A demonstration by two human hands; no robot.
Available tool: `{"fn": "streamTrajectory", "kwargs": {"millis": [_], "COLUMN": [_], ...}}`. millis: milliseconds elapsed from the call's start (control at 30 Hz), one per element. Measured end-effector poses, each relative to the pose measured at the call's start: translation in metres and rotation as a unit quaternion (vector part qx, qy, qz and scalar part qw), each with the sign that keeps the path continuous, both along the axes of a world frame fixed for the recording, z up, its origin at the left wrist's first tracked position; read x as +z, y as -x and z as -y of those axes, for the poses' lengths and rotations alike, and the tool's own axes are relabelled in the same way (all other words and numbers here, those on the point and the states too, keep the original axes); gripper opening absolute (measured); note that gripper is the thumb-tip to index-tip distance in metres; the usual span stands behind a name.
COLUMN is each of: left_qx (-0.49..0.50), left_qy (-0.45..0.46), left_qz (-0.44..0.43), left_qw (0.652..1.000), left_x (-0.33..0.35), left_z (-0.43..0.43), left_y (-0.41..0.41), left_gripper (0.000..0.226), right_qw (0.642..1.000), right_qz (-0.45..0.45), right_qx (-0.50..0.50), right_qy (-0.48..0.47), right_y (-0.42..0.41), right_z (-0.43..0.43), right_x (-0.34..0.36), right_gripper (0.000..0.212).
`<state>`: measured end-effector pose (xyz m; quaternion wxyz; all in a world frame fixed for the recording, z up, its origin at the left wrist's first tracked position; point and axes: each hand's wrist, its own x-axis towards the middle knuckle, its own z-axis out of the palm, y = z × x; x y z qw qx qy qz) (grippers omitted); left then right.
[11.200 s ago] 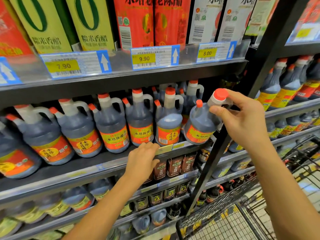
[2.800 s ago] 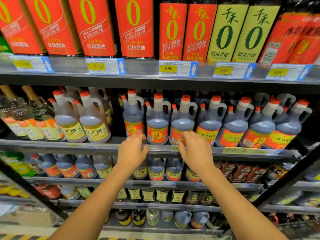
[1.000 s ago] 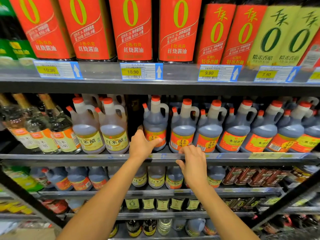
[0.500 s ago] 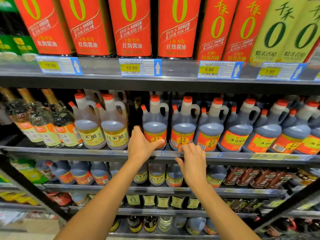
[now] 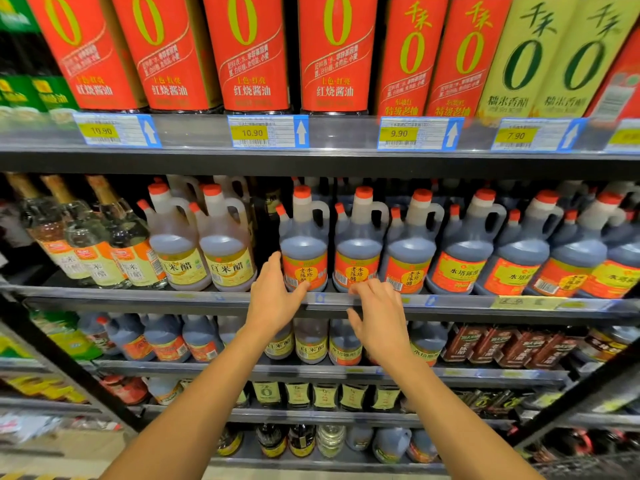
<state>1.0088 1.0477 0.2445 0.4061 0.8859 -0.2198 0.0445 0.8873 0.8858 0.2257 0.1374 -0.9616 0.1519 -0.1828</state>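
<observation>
Supermarket aisle of dark metal shelving, stocked in tiers. On the middle shelf [image 5: 207, 301], first in a long row of matching jugs: dark vinegar jug [image 5: 304, 244], squat and round-shouldered, with a red cap, a small red-capped spout on the left and a loop handle on the right. Orange-red label, yellow medallion of characters, barcode at the left edge. Upright at the shelf's front edge, just beside the next jug [image 5: 358, 247] on its right, with a dark gap on its left. Left hand [image 5: 273, 299] spread open against the jug's lower left side, fingers [image 5: 276, 266] straight along the flank, thumb across the foot of the label; touching, not wrapped round. Right hand [image 5: 379, 317] open as well, loosely bent, fingertips [image 5: 360, 289] on the shelf's front rail just below the next jug; holding nothing. Left of the gap, two paler jugs [image 5: 204, 251] of yellowish liquid with yellow labels, then clear glass bottles [image 5: 86, 237] with gold-foil necks. Above, tall red-labelled bottles [image 5: 249, 53] and two yellow-green ones [image 5: 540, 53] over price tags [image 5: 266, 131] reading 10.90, 10.90, 9.90 and 7.90. Below, smaller jugs [image 5: 162, 337] and dark bottles on lower shelves.
</observation>
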Motion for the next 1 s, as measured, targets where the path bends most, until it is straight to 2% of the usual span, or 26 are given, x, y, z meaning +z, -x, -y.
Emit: {"fn": "streamTrajectory", "kwargs": {"millis": [167, 400, 533, 833, 1000], "left_qx": [0.004, -0.062, -0.113, -0.221, -0.314], "left_qy": [-0.081, -0.163, -0.195, -0.254, -0.257], "left_qz": [0.061, 0.173, 0.168, 0.094, 0.092], "left_qw": [0.995, 0.969, 0.960, 0.937, 0.910], "left_x": [-0.003, -0.016, -0.026, -0.050, -0.058], "left_z": [-0.017, -0.025, -0.019, -0.003, 0.017], "left_y": [0.015, 0.055, 0.068, 0.076, 0.092], "left_gripper": [0.057, 0.030, 0.020, 0.027, 0.026], "right_qw": [0.997, 0.991, 0.992, 0.985, 0.978], "right_qz": [-0.036, -0.063, -0.077, -0.156, -0.170], "right_qx": [0.071, 0.107, 0.080, -0.040, -0.114], "right_qy": [0.013, 0.050, 0.060, 0.058, 0.026], "right_y": [0.012, 0.035, 0.054, 0.100, 0.141], "right_z": [0.012, 0.016, 0.012, 0.008, -0.001], "right_x": [0.006, 0.009, 0.006, -0.004, -0.017], "right_gripper": [0.046, 0.052, 0.045, 0.036, 0.043]}}
